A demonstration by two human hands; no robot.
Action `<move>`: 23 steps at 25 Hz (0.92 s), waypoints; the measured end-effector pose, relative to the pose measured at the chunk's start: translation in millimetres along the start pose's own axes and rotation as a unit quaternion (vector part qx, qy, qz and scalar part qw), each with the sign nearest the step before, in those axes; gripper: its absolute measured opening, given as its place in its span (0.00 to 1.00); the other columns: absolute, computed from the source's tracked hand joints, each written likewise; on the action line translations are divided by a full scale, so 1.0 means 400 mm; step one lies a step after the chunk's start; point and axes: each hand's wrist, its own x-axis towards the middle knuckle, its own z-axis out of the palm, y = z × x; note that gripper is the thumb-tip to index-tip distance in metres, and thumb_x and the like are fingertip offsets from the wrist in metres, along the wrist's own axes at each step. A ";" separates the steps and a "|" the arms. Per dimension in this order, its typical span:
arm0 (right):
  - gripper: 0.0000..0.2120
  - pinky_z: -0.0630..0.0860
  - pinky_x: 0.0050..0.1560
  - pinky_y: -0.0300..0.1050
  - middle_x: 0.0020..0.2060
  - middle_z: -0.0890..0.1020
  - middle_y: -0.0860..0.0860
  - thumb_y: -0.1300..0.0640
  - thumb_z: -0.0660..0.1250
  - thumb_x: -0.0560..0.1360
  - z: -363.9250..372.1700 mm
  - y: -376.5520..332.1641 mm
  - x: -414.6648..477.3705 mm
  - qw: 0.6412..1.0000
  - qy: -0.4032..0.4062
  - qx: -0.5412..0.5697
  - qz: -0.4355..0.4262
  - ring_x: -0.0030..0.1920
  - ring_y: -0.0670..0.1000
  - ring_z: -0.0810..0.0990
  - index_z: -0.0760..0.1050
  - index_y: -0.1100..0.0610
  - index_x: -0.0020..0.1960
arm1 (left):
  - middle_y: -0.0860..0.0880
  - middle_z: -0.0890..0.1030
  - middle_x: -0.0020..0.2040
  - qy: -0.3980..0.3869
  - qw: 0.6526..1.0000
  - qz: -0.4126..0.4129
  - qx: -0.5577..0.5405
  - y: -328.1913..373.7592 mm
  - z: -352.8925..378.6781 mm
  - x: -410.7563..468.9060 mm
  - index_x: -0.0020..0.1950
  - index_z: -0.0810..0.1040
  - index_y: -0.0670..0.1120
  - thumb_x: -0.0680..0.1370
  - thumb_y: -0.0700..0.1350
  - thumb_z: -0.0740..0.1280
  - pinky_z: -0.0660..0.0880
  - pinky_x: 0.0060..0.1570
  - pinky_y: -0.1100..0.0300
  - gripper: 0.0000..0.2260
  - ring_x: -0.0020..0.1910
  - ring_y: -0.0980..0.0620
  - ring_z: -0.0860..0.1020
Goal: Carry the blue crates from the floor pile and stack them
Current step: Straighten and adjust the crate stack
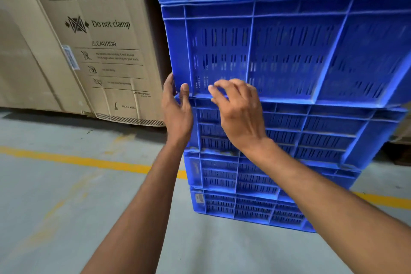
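Fingers of the left hand lie flat against a corner of the blue crate, right hand loosely curled, empty; stiff, probably light: lift by its bottom rim

Soft even indoor light; dark shadow under carton; right hand motion-blurred; wide-angle bowing at edges.
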 end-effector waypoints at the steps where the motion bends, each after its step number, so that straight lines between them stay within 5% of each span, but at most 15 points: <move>1: 0.13 0.74 0.52 0.50 0.52 0.83 0.52 0.65 0.69 0.77 0.012 0.003 0.001 1.000 -0.015 0.004 -0.011 0.52 0.56 0.79 0.82 0.56 0.61 | 0.52 0.79 0.61 0.005 1.000 -0.001 0.005 -0.002 0.002 0.005 0.70 0.74 0.44 0.84 0.49 0.65 0.72 0.59 0.70 0.16 0.57 0.64 0.77; 5: 0.11 0.75 0.40 0.48 0.39 0.79 0.51 0.69 0.72 0.73 0.036 0.005 -0.005 0.999 -0.027 0.022 0.006 0.40 0.54 0.76 0.84 0.57 0.52 | 0.51 0.80 0.55 0.013 0.999 -0.005 0.034 -0.024 -0.018 0.008 0.62 0.76 0.44 0.80 0.51 0.70 0.71 0.53 0.73 0.15 0.53 0.59 0.77; 10: 0.06 0.78 0.35 0.50 0.39 0.79 0.51 0.62 0.78 0.70 -0.025 0.024 0.067 0.991 -0.104 0.082 -0.022 0.39 0.54 0.77 0.83 0.58 0.45 | 0.52 0.81 0.54 0.008 0.998 -0.040 0.055 0.079 -0.038 0.034 0.59 0.76 0.47 0.81 0.59 0.66 0.75 0.56 0.59 0.17 0.54 0.54 0.79; 16: 0.18 0.71 0.58 0.51 0.61 0.81 0.51 0.65 0.65 0.79 -0.146 0.090 0.330 0.991 0.132 -0.003 0.019 0.61 0.57 0.77 0.79 0.56 0.68 | 0.53 0.78 0.66 0.016 0.997 0.080 -0.013 0.322 -0.005 0.262 0.74 0.70 0.47 0.83 0.53 0.64 0.75 0.65 0.61 0.21 0.62 0.58 0.78; 20: 0.11 0.74 0.50 0.51 0.46 0.83 0.50 0.64 0.69 0.77 -0.082 0.127 0.363 0.992 0.126 -0.011 -0.003 0.49 0.56 0.79 0.84 0.55 0.57 | 0.52 0.81 0.58 0.051 0.995 0.077 0.034 0.316 0.010 0.278 0.68 0.76 0.43 0.82 0.49 0.67 0.73 0.56 0.72 0.17 0.52 0.64 0.77; 23: 0.09 0.71 0.46 0.49 0.40 0.82 0.49 0.64 0.70 0.78 -0.071 0.126 0.366 0.989 0.145 0.015 0.027 0.43 0.55 0.77 0.86 0.55 0.54 | 0.51 0.82 0.58 0.058 0.996 0.059 0.025 0.312 0.007 0.275 0.65 0.77 0.43 0.81 0.51 0.69 0.75 0.58 0.67 0.16 0.57 0.56 0.80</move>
